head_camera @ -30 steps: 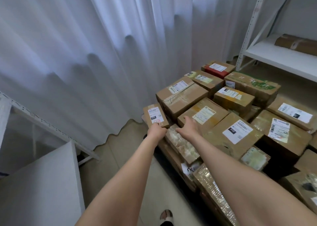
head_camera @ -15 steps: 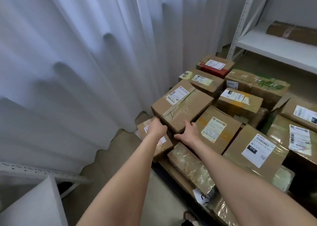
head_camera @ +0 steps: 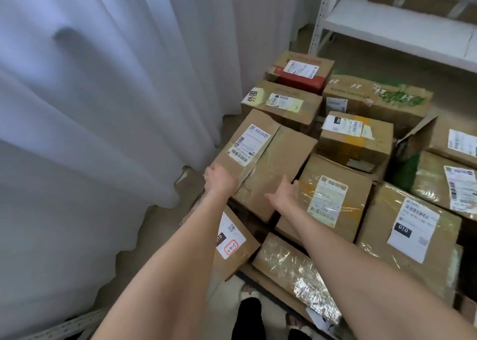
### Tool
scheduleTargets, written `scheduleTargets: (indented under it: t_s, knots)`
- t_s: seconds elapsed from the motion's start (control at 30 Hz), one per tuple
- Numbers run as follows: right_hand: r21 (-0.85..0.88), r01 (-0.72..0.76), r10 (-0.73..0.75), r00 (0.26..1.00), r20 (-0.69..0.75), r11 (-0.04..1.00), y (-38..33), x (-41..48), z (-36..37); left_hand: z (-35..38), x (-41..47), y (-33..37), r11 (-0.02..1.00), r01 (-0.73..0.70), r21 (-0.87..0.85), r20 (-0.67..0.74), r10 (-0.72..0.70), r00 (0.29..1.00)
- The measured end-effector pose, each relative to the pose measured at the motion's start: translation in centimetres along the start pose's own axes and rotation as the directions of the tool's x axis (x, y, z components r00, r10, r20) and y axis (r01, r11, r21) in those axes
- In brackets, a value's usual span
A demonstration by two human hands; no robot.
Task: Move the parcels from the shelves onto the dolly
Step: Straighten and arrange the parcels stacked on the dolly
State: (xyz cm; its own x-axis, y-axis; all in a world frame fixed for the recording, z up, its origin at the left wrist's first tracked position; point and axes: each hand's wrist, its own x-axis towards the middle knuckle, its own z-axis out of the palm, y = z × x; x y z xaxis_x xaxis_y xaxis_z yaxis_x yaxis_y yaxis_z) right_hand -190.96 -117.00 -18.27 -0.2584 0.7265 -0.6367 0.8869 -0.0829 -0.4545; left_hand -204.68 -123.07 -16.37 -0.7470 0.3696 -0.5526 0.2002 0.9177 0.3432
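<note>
Several taped cardboard parcels lie packed together on the floor-level stack; the dolly beneath them is hidden. A large parcel (head_camera: 268,156) with a barcode label sits on top at the stack's near left. My left hand (head_camera: 220,180) grips its near left corner, fingers curled over the edge. My right hand (head_camera: 284,194) presses flat against its near right side, thumb spread, beside a plastic-wrapped parcel (head_camera: 333,197). A small parcel (head_camera: 236,246) with a red-stamped label lies under my left forearm.
A white curtain (head_camera: 103,94) hangs close on the left. A white metal shelf (head_camera: 402,30) stands at the upper right with one parcel (head_camera: 423,0) on it. My feet (head_camera: 249,294) stand at the stack's near edge. A shelf rail (head_camera: 64,326) crosses the bottom left corner.
Both hands left the small labelled parcel and the taped parcel and moved up onto the large parcel's near corners. The view has come closer to the stack.
</note>
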Motion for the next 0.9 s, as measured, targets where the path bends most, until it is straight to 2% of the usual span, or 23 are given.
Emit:
scheduleTargets:
  t_s: [0.13,0.23,0.43,0.57,0.63,0.77,0.9]
  knots:
    - [-0.057,-0.069,0.065,0.996,-0.064,0.996,-0.3,1.0,1.0,-0.2,3.6,-0.7,1.0,0.022,0.016,0.054,-0.023,0.998]
    - [-0.034,-0.108,0.104,0.989,-0.102,0.994,-0.4,1.3,1.7,-0.2,5.1,-1.4,0.998,0.046,0.044,0.115,-0.051,0.992]
    - [-0.076,-0.079,0.07,0.991,-0.113,0.994,-1.8,1.4,3.1,-0.7,6.3,-2.9,0.992,0.091,0.087,0.073,-0.097,0.993]
    - [-0.111,-0.071,0.06,0.993,-0.101,0.991,-1.9,1.3,3.5,-0.9,6.2,-3.2,0.998,0.059,0.038,0.085,-0.062,0.994]
    - [-0.123,-0.049,0.037,0.995,-0.096,0.991,-1.6,1.4,3.2,-0.7,5.7,-3.2,0.999,0.024,0.02,0.053,-0.026,0.998]
    - [-0.147,-0.052,0.026,0.984,-0.174,0.988,0.3,1.1,1.8,0.7,3.1,-2.1,0.979,-0.137,0.152,-0.056,0.147,0.988]
    - [-0.238,-0.175,0.125,0.969,-0.212,0.955,3.5,1.1,-0.6,4.5,-0.4,1.6,0.894,-0.398,0.207,0.005,0.406,0.914]
